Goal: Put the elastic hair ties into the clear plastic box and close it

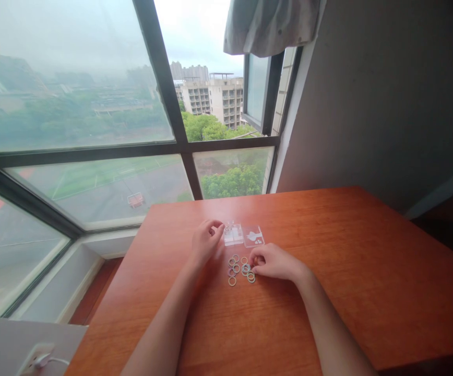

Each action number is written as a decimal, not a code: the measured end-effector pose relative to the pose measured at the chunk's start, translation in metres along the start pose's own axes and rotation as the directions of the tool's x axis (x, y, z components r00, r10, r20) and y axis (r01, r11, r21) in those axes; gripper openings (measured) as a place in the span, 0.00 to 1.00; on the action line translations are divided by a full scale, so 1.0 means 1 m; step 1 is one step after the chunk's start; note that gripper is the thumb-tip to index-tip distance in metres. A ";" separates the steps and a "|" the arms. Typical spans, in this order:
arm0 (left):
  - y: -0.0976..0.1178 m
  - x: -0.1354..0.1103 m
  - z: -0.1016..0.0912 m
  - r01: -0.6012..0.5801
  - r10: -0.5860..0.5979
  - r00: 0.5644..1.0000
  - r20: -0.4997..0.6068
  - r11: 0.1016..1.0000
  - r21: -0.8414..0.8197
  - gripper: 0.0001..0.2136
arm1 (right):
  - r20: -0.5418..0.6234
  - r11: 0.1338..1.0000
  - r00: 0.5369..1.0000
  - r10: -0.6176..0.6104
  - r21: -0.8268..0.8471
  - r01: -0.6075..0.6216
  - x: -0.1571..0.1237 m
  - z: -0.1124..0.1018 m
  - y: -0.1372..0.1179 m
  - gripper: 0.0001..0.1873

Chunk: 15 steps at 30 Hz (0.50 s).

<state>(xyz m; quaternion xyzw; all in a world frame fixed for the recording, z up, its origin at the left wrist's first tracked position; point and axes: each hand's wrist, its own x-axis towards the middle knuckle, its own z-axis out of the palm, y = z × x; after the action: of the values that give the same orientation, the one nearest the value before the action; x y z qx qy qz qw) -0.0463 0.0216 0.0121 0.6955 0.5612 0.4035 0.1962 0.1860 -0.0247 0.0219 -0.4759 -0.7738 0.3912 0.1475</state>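
Note:
On the table, a clear plastic box [233, 236] with small divisions stands open, some tiny pieces showing at its back left. Its flat clear lid [253, 236], bearing a white shape, lies just to the right. My left hand [206, 241] is curled, with thumb and fingertips closed at the box's left edge. Several small pale rings [232, 281] in green, pink and blue tones lie in loose groups in front of the box. My right hand [276, 261] bends over the right-hand group, its fingertips pinched close by the rings; what sits between them is hidden.
The reddish-brown wooden table [352, 271] extends widely to the right and toward me. Large windows [93, 193] rise beyond its back and left edges, with a grey curtain [271, 26] above. A grey wall [379, 104] is at right; a plugged-in socket [38, 360] is at lower left.

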 end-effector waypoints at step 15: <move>0.001 0.000 0.001 -0.002 0.002 1.000 0.005 1.000 -0.001 0.11 | -0.162 0.998 0.986 -0.033 -0.066 0.022 0.009 0.014 -0.004 0.06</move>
<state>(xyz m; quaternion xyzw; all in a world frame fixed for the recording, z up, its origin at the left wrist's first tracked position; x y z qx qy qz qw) -0.0454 0.0216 0.0121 0.6969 0.5600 0.4022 0.1974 0.1708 -0.0245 0.0145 -0.5001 -0.7777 0.3239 0.2005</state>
